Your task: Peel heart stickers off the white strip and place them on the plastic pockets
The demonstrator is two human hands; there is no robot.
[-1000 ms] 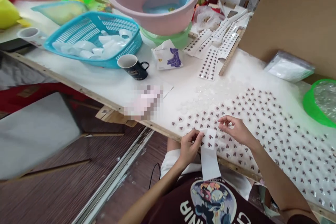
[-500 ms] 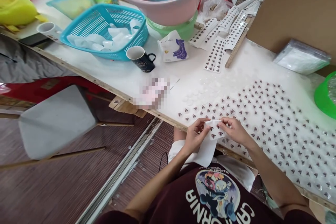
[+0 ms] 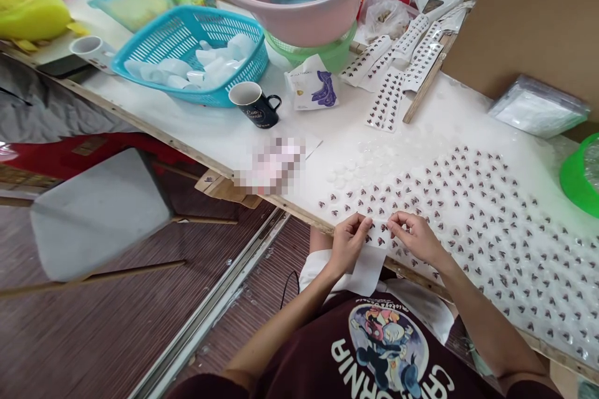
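Head view. The left hand pinches the left edge of a white sticker sheet between thumb and fingers, near the table's near edge; these fingers cover part of its printed marks. The lower part of the sheet hangs blank below the hands, in front of the dark red printed T-shirt. The right hand is at the sheet's right edge, thumb and forefinger drawn narrowly together; whether a sticker or the sheet itself lies between them cannot be told.

To the right, small clear pieces bearing dark printed motifs cover the white table; the motifs are too small to read. Beyond the hands, plain clear pieces barely stand out against the surface. Farther off lie printed sticker strips, partly overlapping, beside a wooden batten.

Left of these stand a white packet with purple print, a black mug with partly legible lettering, and a blue basket of translucent white rolls. A pixelated patch masks a pinkish object. The pink basin is cut off at the top, the green container at the right.
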